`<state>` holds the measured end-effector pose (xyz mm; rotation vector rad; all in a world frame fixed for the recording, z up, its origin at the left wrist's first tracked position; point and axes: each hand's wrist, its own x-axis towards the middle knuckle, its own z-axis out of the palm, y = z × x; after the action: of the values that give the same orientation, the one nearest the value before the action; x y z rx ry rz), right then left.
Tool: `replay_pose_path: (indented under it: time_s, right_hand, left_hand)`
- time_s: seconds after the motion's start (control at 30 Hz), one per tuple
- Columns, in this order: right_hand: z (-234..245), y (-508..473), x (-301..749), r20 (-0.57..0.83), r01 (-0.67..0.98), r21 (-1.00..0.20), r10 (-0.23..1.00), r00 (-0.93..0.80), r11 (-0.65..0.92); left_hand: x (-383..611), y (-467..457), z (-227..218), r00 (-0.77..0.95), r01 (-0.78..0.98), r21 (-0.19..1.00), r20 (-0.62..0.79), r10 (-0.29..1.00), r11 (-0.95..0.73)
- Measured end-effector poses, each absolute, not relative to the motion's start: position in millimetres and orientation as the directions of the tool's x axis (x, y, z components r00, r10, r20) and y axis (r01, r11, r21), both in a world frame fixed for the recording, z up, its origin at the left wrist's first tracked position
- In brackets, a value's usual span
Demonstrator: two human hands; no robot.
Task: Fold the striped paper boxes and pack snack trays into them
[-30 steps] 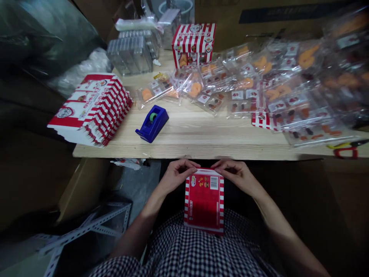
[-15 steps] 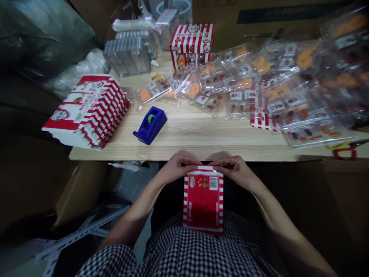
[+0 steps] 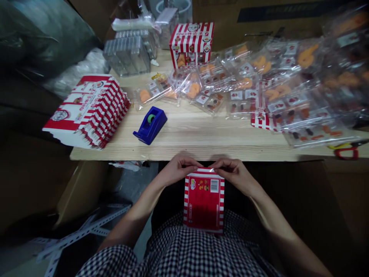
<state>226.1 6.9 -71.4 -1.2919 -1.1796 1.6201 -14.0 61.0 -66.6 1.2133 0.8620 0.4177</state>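
A red box (image 3: 204, 204) with striped white edges and a barcode rests against my body, below the table's front edge. My left hand (image 3: 182, 167) pinches its top edge at the left corner. At the right corner of that same edge, my right hand (image 3: 232, 172) grips it between thumb and fingers. The panel facing up carries small printed food pictures; the box's other side is hidden from me. Nearest on the table is a blue tape dispenser (image 3: 151, 125) with a green core, beyond my left hand.
Flattened striped cartons (image 3: 89, 109) are stacked at the table's left. Behind them stand clear plastic trays (image 3: 127, 55). An upright striped box (image 3: 192, 44) is at the back. Bagged toy food pieces (image 3: 276, 92) cover the right side. Scissors (image 3: 346, 151) lie at the right edge.
The box's top edge and my right hand sit slightly lower than before. Both hands keep their hold on the edge, and the things on the table stay in place.
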Motion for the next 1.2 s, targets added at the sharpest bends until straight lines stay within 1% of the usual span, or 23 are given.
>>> replay_pose_path:
  time_s: [0.13, 0.2, 0.27, 0.47, 0.57, 0.7, 0.8, 0.93, 1.1, 1.2]
  right_hand:
    - [-66.2, -3.2, 228.5, -0.256, 0.023, -0.966, 0.94, -0.224, -0.258]
    - [-64.1, -10.0, 230.8, -0.245, 0.018, -0.969, 0.945, -0.219, -0.247]
    - [-62.7, -17.3, 233.3, -0.223, 0.03, -0.975, 0.954, -0.201, -0.221]
    - [-60.5, -34.6, 235.6, -0.172, 0.083, -0.984, 0.971, -0.165, -0.16]
    - [-60.0, -39.4, 233.1, -0.131, 0.121, -0.986, 0.98, -0.151, -0.114]
    - [-58.4, -42.7, 230.9, -0.091, 0.171, -0.983, 0.985, -0.147, -0.066]
    - [-56.8, -43.9, 230.1, -0.097, 0.164, -0.984, 0.975, -0.199, -0.065]
    - [-59.6, -42.5, 227.0, -0.116, 0.115, -0.989, 0.97, -0.213, -0.093]
    - [-66.2, -32.3, 217.1, -0.175, -0.044, -0.982, 0.978, -0.116, -0.181]
    - [-65.5, -25.7, 209.1, -0.178, -0.023, -0.983, 0.978, -0.105, -0.181]
  left_hand:
    - [-21.3, 51.3, -61.1, 0.636, 0.13, 0.942, -0.319, 0.702, 0.31]
    - [-26.7, 44.1, -56.1, 0.62, 0.102, 0.951, -0.29, 0.729, 0.291]
    - [-31.9, 36.0, -49.9, 0.596, 0.108, 0.965, -0.255, 0.761, 0.239]
    - [-36.8, 14.3, -36.5, 0.564, 0.208, 0.978, -0.146, 0.813, 0.031]
    - [-34.5, 9.9, -35.7, 0.525, 0.213, 0.977, -0.102, 0.845, -0.015]
    - [-34.9, 9.3, -35.6, 0.542, 0.202, 0.979, -0.11, 0.833, -0.002]
    - [-38.8, 8.2, -39.7, 0.54, 0.214, 0.977, -0.122, 0.833, 0.005]
    - [-41.8, 6.5, -52.9, 0.491, 0.191, 0.981, -0.136, 0.86, 0.046]
    - [-37.7, 14.6, -62.7, 0.42, 0.166, 0.983, -0.137, 0.897, 0.072]
    - [-32.3, 17.5, -64.7, 0.397, 0.166, 0.984, -0.13, 0.908, 0.068]
